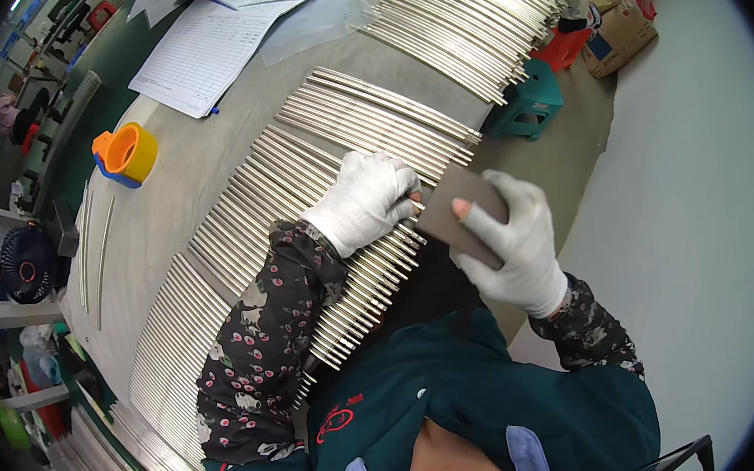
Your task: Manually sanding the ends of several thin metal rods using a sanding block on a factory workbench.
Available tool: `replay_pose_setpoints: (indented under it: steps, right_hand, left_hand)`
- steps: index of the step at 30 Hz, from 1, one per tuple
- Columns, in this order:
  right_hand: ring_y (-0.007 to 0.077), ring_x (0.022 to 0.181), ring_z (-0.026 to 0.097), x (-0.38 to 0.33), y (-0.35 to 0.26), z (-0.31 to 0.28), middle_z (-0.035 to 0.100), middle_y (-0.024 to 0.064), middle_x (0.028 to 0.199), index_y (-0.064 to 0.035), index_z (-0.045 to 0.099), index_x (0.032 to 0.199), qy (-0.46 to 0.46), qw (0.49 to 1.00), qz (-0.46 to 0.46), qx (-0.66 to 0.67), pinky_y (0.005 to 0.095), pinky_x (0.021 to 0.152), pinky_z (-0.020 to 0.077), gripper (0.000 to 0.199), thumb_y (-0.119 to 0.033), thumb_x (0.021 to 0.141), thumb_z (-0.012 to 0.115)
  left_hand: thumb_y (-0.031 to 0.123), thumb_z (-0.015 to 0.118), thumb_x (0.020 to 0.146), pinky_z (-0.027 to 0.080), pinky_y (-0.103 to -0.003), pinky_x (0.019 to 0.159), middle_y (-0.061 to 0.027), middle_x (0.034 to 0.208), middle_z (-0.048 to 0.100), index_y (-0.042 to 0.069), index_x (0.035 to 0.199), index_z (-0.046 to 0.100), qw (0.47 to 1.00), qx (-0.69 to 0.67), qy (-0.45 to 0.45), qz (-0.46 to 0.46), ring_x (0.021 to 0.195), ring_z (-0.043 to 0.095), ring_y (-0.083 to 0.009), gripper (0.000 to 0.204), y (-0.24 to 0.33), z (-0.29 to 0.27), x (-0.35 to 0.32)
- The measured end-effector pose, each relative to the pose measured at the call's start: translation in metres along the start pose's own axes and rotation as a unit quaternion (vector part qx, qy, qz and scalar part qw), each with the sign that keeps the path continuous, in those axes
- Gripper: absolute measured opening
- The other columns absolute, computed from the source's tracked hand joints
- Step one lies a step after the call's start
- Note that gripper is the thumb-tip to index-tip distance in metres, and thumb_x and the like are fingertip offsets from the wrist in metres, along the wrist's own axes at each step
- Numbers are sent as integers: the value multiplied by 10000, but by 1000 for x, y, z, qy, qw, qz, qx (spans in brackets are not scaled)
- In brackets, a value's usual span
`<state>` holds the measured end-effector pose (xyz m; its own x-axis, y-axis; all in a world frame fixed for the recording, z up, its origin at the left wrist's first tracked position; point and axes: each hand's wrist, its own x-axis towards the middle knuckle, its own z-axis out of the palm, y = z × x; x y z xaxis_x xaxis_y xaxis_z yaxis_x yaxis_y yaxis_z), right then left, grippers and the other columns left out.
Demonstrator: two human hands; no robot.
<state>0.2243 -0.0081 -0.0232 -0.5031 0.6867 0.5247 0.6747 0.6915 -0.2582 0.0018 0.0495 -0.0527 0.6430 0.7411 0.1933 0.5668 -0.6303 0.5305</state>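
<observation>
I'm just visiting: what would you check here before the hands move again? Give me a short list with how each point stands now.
1. Right hand has the grey block: ok, held with thumb and fingers.
2. Left hand is at the metal rods: ok, it lies over them.
3. Left fingers grip one rod firmly: cannot tell.
4. Every fingertip is covered: not ok, the right thumb has a bare tip.
5. Paper sheet is away from both hands: ok.
</observation>
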Motion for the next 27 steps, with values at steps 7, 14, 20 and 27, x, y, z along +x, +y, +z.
replay_pose_setpoints:
  steps: [7,14,20,27]
  right_hand:
    - [341,994,508,-6,7,-3,502,201,1181,-155,604,1124,-15,999,21,-48,416,815,429,537,-181,610,755]
    - [346,1011,499,-12,28,-7,498,201,1202,-175,599,1131,21,991,69,-116,422,844,420,587,-161,565,755]
    - [354,1012,502,-4,8,0,497,211,1199,-165,602,1129,-44,998,6,-35,403,806,431,566,-197,588,766]
    - [352,1014,499,-3,4,0,496,197,1190,-148,610,1117,-62,998,2,-7,432,841,434,541,-192,598,758]
  left_hand:
    - [180,684,754,441,-394,732,-41,803,596,96,827,602,1000,3,-19,-16,833,571,-263,138,1,0,0]
    - [206,659,790,411,-388,746,-33,815,606,106,826,618,1000,14,-4,-8,843,573,-244,114,0,1,1]
    - [243,630,822,403,-386,734,-27,805,606,103,824,626,999,47,-15,-22,845,575,-241,140,3,0,3]
    - [235,624,820,409,-389,701,-39,765,594,100,802,619,1000,25,11,8,789,574,-249,137,1,2,4]
